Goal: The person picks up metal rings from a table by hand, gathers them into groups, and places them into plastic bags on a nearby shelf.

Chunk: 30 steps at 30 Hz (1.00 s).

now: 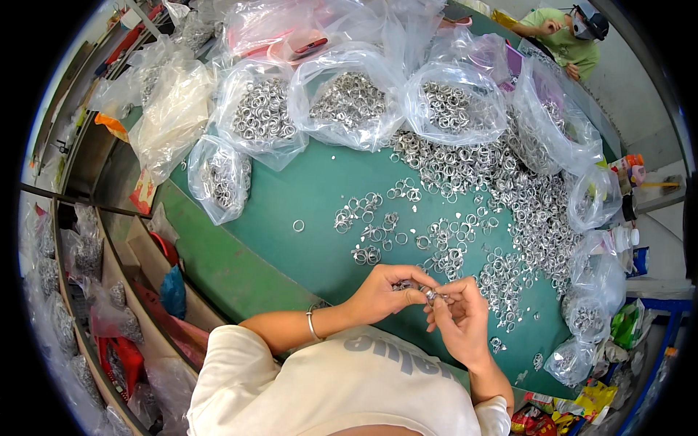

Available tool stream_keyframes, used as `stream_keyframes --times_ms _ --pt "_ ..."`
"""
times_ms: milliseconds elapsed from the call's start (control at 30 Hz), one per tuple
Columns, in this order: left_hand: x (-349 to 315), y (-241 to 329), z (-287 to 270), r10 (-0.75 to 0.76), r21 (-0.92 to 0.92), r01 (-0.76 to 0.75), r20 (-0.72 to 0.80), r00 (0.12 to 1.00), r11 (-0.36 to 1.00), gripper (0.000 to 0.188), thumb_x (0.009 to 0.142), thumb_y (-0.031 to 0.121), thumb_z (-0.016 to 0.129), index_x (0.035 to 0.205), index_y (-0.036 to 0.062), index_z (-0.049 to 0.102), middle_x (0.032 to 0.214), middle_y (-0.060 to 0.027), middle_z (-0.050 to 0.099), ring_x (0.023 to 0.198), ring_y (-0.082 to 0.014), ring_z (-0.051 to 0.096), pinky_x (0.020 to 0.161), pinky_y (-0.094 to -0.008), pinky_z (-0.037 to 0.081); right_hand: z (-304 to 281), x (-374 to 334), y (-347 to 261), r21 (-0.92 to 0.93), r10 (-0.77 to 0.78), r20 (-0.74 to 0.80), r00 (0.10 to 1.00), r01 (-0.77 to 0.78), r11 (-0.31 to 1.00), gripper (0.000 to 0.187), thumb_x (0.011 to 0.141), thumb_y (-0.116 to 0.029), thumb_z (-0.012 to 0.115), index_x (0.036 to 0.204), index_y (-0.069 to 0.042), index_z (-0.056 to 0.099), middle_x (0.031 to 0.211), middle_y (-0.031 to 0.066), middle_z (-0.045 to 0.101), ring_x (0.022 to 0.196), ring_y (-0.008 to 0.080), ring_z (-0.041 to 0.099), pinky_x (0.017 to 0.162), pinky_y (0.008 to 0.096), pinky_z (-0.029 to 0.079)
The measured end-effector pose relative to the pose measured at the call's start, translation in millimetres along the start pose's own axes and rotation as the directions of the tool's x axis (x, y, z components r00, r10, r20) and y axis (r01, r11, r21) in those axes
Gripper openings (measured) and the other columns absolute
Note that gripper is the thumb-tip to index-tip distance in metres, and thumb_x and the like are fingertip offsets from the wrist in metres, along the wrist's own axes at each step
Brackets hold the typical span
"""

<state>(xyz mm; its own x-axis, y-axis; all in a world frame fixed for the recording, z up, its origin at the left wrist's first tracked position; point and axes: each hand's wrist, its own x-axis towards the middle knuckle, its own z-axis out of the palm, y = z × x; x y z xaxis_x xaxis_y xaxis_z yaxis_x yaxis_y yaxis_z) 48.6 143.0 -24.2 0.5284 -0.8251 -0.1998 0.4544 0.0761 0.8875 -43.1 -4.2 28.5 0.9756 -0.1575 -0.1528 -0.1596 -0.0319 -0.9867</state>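
My left hand [384,292] is closed around some silver rings, its thumb and forefinger meeting near the front edge of the green table mat [291,218]. Touching those fingertips, my right hand [463,317] is closed too, pinching a silver ring [432,296] between thumb and fingers. Part of what the left hand holds is hidden by its own fingers. Just beyond both hands lie small clusters of rings [445,260] and a separate bunch [366,254]. To the right spreads a large heap of rings [538,211]. One lone ring [299,226] rests further left.
Clear plastic bags of rings, such as one bag [347,102] at the back and a smaller bag [220,178] at left, curve around the mat. More bags [587,320] line the right edge. Shelves [109,291] stand at left. Another person [563,40] is at the far right.
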Motion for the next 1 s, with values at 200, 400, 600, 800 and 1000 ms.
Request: stream_keyframes --times_ms 200,400,600,800,1000 --pt "-1.8 0.6 10.2 0.220 0.045 -0.218 -0.037 0.975 0.975 0.017 0.086 0.007 0.060 0.100 -0.0026 0.064 0.085 -0.0079 0.063 0.074 -0.0121 0.059 0.067 -0.0244 0.048 -4.5 -0.7 1.7 0.098 0.044 0.015 0.999 -0.045 0.994 0.011 0.088 0.004 0.049 0.098 0.001 0.045 0.080 0.0107 0.062 0.063 0.0078 0.057 0.046 0.0195 0.047" --pt "0.8 -7.4 14.0 0.517 0.273 -0.471 -0.129 0.846 0.839 0.019 0.080 -0.003 0.061 0.099 -0.0028 0.064 0.087 -0.0103 0.064 0.069 -0.0139 0.060 0.059 -0.0235 0.048 2.3 3.1 -2.1 0.224 0.070 -0.007 0.997 -0.067 0.972 0.014 0.091 0.001 0.049 0.103 0.000 0.041 0.081 0.0093 0.060 0.064 0.0087 0.056 0.047 0.0204 0.047" --pt "2.3 -1.8 8.6 0.593 0.405 -0.533 -0.030 0.805 0.743 0.022 0.077 -0.005 0.062 0.099 -0.0021 0.064 0.086 -0.0130 0.064 0.072 -0.0176 0.062 0.061 -0.0262 0.050 -8.0 6.0 -3.3 0.278 0.223 0.166 0.961 -0.263 0.924 0.014 0.094 -0.006 0.047 0.107 -0.001 0.044 0.080 0.0077 0.060 0.066 0.0103 0.056 0.052 0.0223 0.048" --pt "4.0 -4.5 0.8 0.628 0.442 -0.586 0.062 0.776 0.680 0.018 0.078 0.000 0.064 0.096 -0.0015 0.064 0.084 -0.0133 0.063 0.069 -0.0204 0.063 0.058 -0.0275 0.051 -7.5 6.7 -13.6 -0.220 0.132 0.215 0.968 -0.083 0.972 0.016 0.093 -0.009 0.049 0.106 0.000 0.046 0.076 0.0113 0.061 0.067 0.0164 0.061 0.056 0.0290 0.048" --pt "7.1 -5.1 -1.1 0.745 0.532 -0.667 0.096 0.660 0.521 0.022 0.074 0.004 0.070 0.095 -0.0002 0.063 0.082 -0.0123 0.063 0.068 -0.0211 0.063 0.057 -0.0274 0.051 -8.4 6.8 -8.4 -0.181 0.044 0.200 0.979 -0.008 0.983 0.020 0.090 -0.009 0.054 0.106 0.000 0.046 0.077 0.0142 0.061 0.064 0.0255 0.062 0.055 0.0325 0.047"
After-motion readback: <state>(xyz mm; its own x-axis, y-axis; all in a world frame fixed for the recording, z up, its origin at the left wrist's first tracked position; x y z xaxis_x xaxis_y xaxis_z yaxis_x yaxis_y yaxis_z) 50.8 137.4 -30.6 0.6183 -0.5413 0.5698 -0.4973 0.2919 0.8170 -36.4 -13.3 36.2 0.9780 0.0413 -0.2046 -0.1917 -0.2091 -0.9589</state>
